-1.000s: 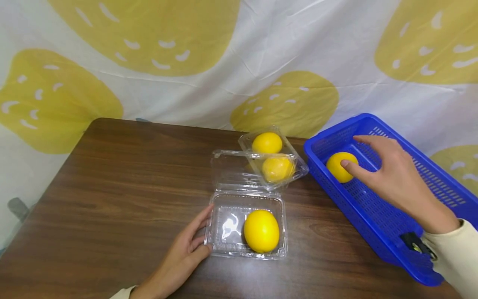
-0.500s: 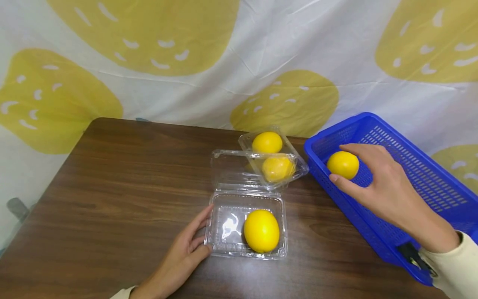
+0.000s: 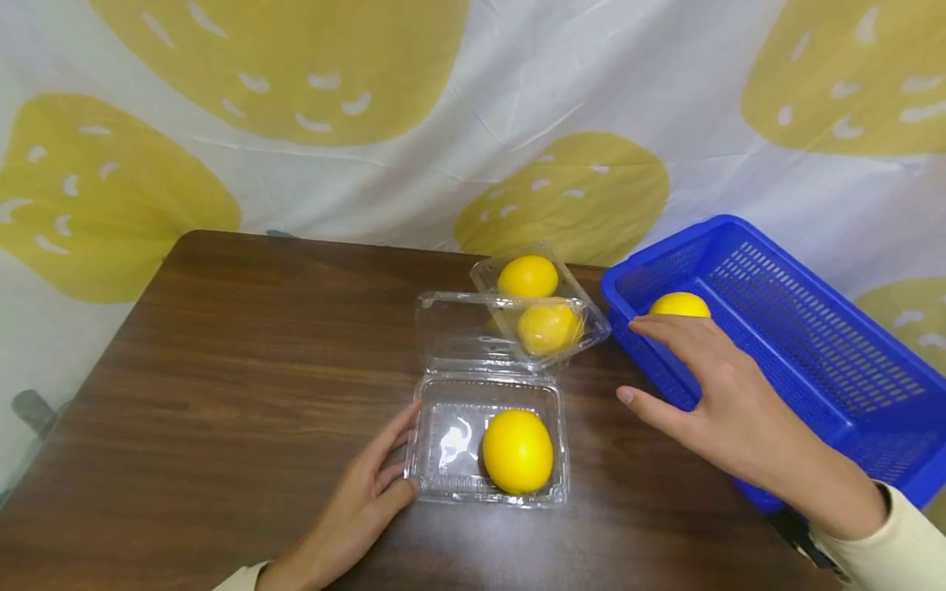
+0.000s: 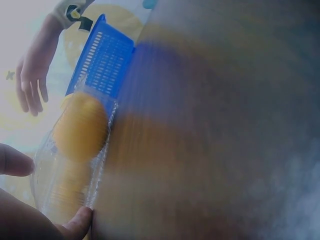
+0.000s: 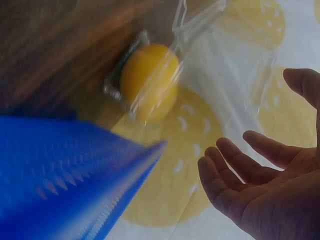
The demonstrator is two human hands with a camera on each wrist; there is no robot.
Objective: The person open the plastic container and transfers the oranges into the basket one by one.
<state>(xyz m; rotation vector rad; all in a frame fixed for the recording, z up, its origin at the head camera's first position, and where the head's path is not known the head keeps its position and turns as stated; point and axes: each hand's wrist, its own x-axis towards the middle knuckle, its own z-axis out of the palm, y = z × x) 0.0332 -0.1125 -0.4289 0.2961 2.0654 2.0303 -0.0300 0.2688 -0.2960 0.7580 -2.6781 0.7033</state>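
Note:
My left hand (image 3: 362, 501) rests against the left side of an open clear plastic clamshell box (image 3: 451, 386), its thumb and index finger touching the rim. Inside the box, to the right, sits one smooth round yellow fruit (image 3: 517, 451); the left half shows bare plastic. My right hand (image 3: 732, 410) hangs over the near-left rim of a blue basket (image 3: 798, 345), thumb and fingers spread. Nothing is in its grasp, as the right wrist view shows the bare palm (image 5: 285, 200). Another yellow fruit (image 3: 680, 304) lies in the basket, partly hidden behind the right hand.
Behind the raised clear lid (image 3: 451, 332) stands a second clear box (image 3: 576, 287) with two yellow fruits, close to the basket's left corner. A patterned cloth (image 3: 355, 189) hangs along the back edge of the brown table (image 3: 259, 369).
My right hand was around the basket's fruit; it has come away toward the near left with nothing in it, leaving the fruit in the basket. My left hand and the box stay put.

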